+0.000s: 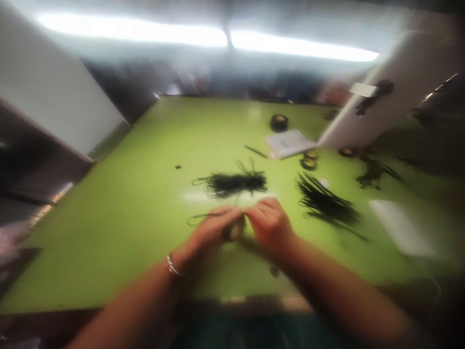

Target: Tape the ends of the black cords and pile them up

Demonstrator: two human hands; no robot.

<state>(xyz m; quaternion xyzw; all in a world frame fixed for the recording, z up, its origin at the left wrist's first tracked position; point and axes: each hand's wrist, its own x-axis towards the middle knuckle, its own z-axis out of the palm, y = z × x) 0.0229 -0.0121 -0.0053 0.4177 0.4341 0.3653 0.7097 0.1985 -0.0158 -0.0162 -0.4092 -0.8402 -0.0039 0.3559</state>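
Observation:
Both hands meet over the near middle of the green table, blurred. My left hand [218, 223] is closed around a roll of black tape [234, 230] with a pale core, and a thin black looped cord [198, 216] sticks out from it to the left. Beside it, my right hand [271, 224] is closed in a pinch at the left fingertips; what it grips is too small and blurred to make out. Just beyond the hands lies a bundle of black looped cords [236, 183]. Farther right is a second pile of black cords [327, 199].
Black tape rolls [279, 122] stand at the back and by a white pad [289, 143]. A dark pen-like stick [256, 151] lies near the pad. A white panel [378, 97] rises at the right, with a translucent white piece [401, 228] nearer.

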